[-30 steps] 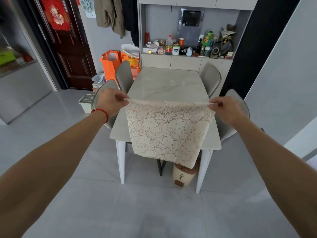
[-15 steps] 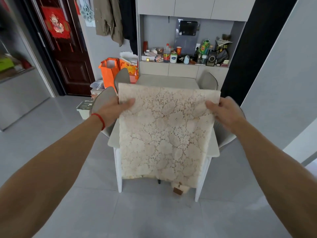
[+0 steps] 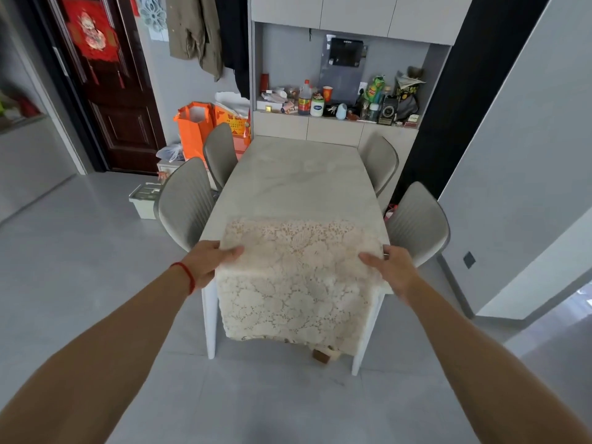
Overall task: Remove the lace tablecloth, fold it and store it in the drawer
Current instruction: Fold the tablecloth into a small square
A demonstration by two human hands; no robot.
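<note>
A dark red door (image 3: 112, 91) with a red hanging ornament (image 3: 91, 33) stood at upper left. Orange bags (image 3: 195, 126) sat beside it. Four grey chairs (image 3: 187, 203) flanked the pale table (image 3: 298, 181). Bottles (image 3: 304, 99) and clutter filled the shelf at upper centre.

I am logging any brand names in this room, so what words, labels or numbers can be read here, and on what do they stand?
None can be read for certain.
White jar on the shelf: blue oval label, lettering too small.
Dark bottle: label blurred.
Orange bag and the yellow printed bag beside it: print too blurred.
Red hanging on the door: a picture, no legible characters.
Black box on the wall: mark unreadable.
</note>
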